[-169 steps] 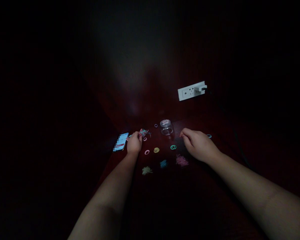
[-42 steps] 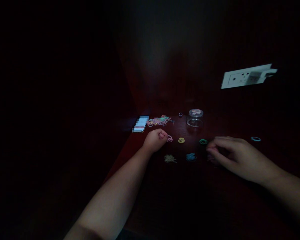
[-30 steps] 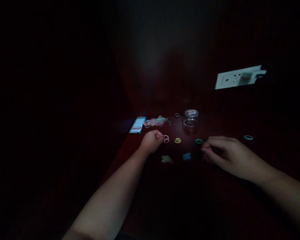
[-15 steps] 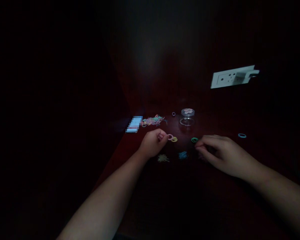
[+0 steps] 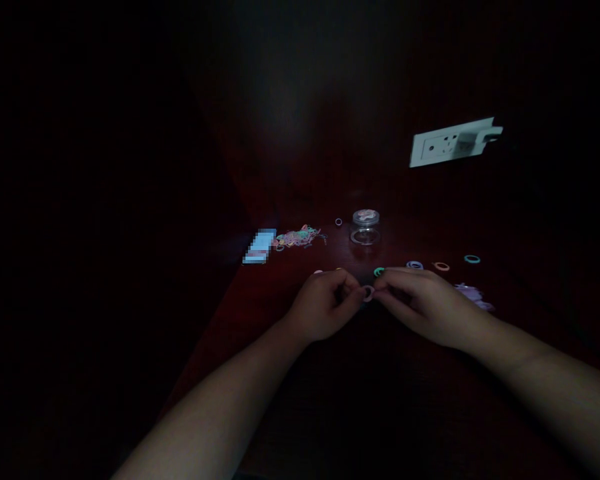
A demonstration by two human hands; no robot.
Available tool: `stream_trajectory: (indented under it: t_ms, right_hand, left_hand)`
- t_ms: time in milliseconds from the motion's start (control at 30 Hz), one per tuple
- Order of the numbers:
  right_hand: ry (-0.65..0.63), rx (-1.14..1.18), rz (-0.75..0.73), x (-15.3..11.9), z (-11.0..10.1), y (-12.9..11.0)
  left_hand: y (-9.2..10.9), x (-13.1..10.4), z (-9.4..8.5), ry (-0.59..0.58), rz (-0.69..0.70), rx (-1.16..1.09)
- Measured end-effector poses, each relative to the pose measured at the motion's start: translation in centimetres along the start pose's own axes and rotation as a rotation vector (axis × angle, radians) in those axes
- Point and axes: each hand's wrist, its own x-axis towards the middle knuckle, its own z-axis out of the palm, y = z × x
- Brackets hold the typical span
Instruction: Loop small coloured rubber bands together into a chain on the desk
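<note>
Between both hands is a small pale pink hair tie (image 5: 369, 293). My left hand (image 5: 327, 303) pinches its left side between thumb and finger. The fingertips of my right hand (image 5: 423, 303) close on its right side. A green hair tie (image 5: 379, 272) lies just beyond the right fingertips. Behind my left hand, slivers of a pink tie (image 5: 319, 272) and a yellow tie (image 5: 339, 270) show. Past the right hand lie a lavender-blue tie (image 5: 415, 265), an orange tie (image 5: 441, 267) and a teal tie (image 5: 473, 259). A lilac pile (image 5: 473, 297) is partly hidden by the right wrist.
A mixed heap of coloured hair ties (image 5: 300, 237) lies beside a blurred bright phone-like screen (image 5: 260, 247) at the table's left edge. A clear lidded jar (image 5: 365, 228) stands at the back, near a single small ring (image 5: 339, 222). A wall socket (image 5: 453, 142) holds a plug.
My left hand has moved right and my right hand slightly left, so they meet at the pink tie. The orange and lavender ties and lilac pile are uncovered; the lower small piles are now hidden.
</note>
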Motion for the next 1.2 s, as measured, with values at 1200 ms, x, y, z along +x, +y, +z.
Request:
stream_trajectory:
  t_ms: [1200]
  right_hand:
    - [-0.005, -0.011, 0.002, -0.4, -0.9, 0.6]
  left_hand:
    - [-9.1, 2.3, -4.2, 0.213, -0.348, 0.288]
